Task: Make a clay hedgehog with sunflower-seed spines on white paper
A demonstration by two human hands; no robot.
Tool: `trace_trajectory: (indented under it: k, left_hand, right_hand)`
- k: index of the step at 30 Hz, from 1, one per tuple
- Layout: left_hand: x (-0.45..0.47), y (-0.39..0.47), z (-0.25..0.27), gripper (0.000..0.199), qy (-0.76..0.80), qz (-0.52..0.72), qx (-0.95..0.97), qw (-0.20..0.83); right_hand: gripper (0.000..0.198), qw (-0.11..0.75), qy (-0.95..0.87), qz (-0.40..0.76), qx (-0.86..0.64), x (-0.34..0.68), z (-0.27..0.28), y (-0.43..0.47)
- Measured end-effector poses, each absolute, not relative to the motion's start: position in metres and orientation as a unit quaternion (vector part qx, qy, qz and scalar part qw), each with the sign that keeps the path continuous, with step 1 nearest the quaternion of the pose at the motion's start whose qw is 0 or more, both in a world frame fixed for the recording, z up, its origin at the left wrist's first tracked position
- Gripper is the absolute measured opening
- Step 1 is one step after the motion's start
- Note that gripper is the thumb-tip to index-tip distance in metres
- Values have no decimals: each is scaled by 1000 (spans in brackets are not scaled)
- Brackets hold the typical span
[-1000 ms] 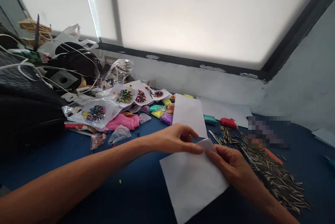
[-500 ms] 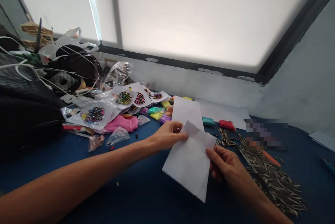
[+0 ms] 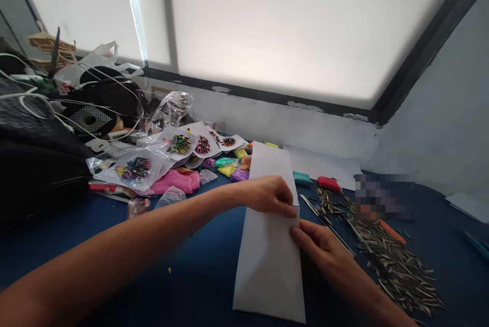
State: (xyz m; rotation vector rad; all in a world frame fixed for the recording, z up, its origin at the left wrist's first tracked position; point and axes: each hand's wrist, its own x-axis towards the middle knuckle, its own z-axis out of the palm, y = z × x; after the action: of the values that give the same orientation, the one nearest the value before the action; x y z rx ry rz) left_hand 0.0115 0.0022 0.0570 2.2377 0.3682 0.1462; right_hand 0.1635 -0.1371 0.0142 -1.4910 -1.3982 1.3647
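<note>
A folded sheet of white paper (image 3: 269, 266) stretches toward me over the dark blue table. My left hand (image 3: 267, 194) crosses its upper part, with curled fingers and the thumb pinching near the top right corner. On the right edge, just below, my right hand (image 3: 321, 245) grips the paper between thumb and fingers. Directly behind lies a second white sheet (image 3: 270, 161), its near end meeting or overlapped by the held one. A thin metallic strip (image 3: 328, 225) lies to the right, partly behind my right hand.
Striped sunflower seeds (image 3: 405, 271) are spread at the right near an orange stick (image 3: 392, 232). Red (image 3: 329, 184) and teal (image 3: 301, 179) packets sit behind. Leftward are a pink cloth (image 3: 175, 182), painted seeds on paper (image 3: 179, 143), and a black bag (image 3: 38, 164). One patch is pixelated.
The held paper has straightened from a tilt and come down in line with the sheet behind. My left hand has moved right to its upper right corner. The metallic strip now shows more.
</note>
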Motion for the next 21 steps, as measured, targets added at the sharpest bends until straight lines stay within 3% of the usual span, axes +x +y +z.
trace_trajectory:
  k: [5,10,15,21]
  left_hand:
    - [4,20,60,34,194,121,898,375]
    - [-11,44,68,32,206,158,890,374]
    - [-11,53,61,33,225,144,891,368]
    - [-11,54,52,25,162,82,912,368]
  right_hand:
    - [49,340,-499,531,-594,163,15,-137]
    - [46,291,-530,501,-619,159,23,-139]
    - [41,268,-547,482,-629,156,27,-139]
    - [35,203,-536,540,-616,152,27,-144]
